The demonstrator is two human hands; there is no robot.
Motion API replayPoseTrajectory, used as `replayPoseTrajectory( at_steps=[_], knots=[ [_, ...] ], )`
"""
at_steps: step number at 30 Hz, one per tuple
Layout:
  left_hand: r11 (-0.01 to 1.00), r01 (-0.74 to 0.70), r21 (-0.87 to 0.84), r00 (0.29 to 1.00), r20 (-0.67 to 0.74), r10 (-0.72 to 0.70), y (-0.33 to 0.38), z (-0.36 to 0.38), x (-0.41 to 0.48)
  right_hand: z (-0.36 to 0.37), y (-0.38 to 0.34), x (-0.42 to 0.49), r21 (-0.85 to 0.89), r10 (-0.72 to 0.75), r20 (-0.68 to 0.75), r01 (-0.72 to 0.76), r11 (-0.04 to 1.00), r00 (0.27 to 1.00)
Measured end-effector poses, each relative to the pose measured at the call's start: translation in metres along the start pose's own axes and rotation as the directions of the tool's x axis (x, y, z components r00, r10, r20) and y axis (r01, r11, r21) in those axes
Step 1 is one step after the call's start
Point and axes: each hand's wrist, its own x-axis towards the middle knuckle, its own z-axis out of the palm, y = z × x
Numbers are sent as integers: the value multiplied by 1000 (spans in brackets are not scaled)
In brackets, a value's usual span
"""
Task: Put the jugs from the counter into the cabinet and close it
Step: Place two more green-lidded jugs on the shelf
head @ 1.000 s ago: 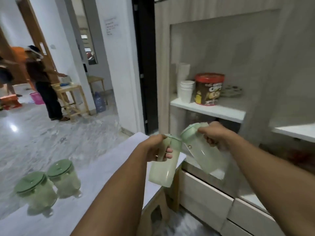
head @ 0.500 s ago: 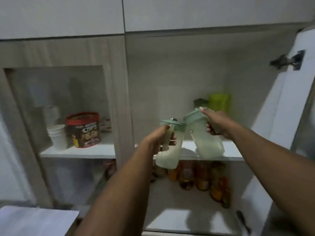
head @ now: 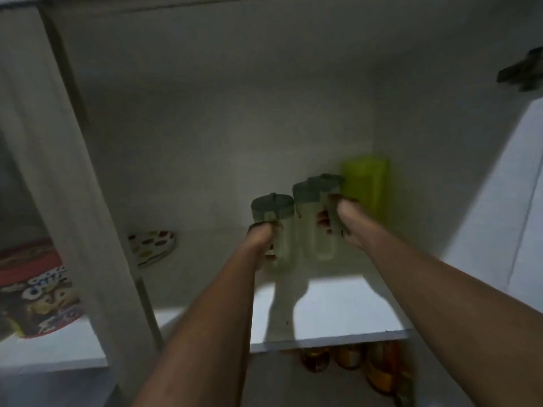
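Note:
Both my arms reach deep into the open cabinet, over its white shelf (head: 338,306). My left hand (head: 261,239) grips the handle of a pale green jug with a darker green lid (head: 273,207). My right hand (head: 340,221) grips the handle of a second such jug (head: 311,201), close beside the first. Both jugs are upright at the back of the shelf; whether they rest on it or hover just above I cannot tell. The cabinet door (head: 499,201) stands open at the right.
A bright lime-green container (head: 367,183) stands right behind the second jug. A spotted plate (head: 152,245) and a red-lidded snack tub (head: 32,292) sit in the left compartment beyond the divider (head: 73,201). Jars (head: 349,356) line the shelf below.
My hands have carried both jugs from in front of the cabinet to the back of its shelf, and my head has moved closer and looks up.

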Motion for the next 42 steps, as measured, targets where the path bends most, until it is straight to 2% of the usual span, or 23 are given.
replayPoseTrajectory(
  at_steps=[5,11,16,19,22,26,30,33,37,42],
  knots=[
    [998,62,24,998,4,-62,6,-20,92,30,12,83,7,59,46,-60,998,997],
    [995,97,-4,995,-21,-97,11,-28,169,57,28,155,-49,113,16,-113,992,993],
    [994,111,16,993,-44,-110,18,-28,205,74,37,187,-139,140,-13,-140,980,990],
    [992,102,80,993,-69,-97,19,-26,215,75,43,194,-208,162,5,-158,965,987],
    [983,96,153,992,-99,-82,18,-26,215,70,39,186,-203,195,-10,-193,960,981],
    [957,93,274,984,-169,-47,22,-28,190,61,28,168,-258,92,-13,-92,962,996],
    [933,63,354,974,-228,21,31,-32,141,42,46,186,-356,19,1,-18,934,1000],
    [923,6,386,972,-219,85,37,-35,93,47,0,90,-400,11,51,11,916,999],
    [914,-19,406,960,-247,130,37,-40,6,54,-18,12,-489,-32,142,99,867,989],
    [919,-32,393,954,-262,146,20,-56,-100,66,-8,-82,-406,0,299,127,905,954]
  ],
)
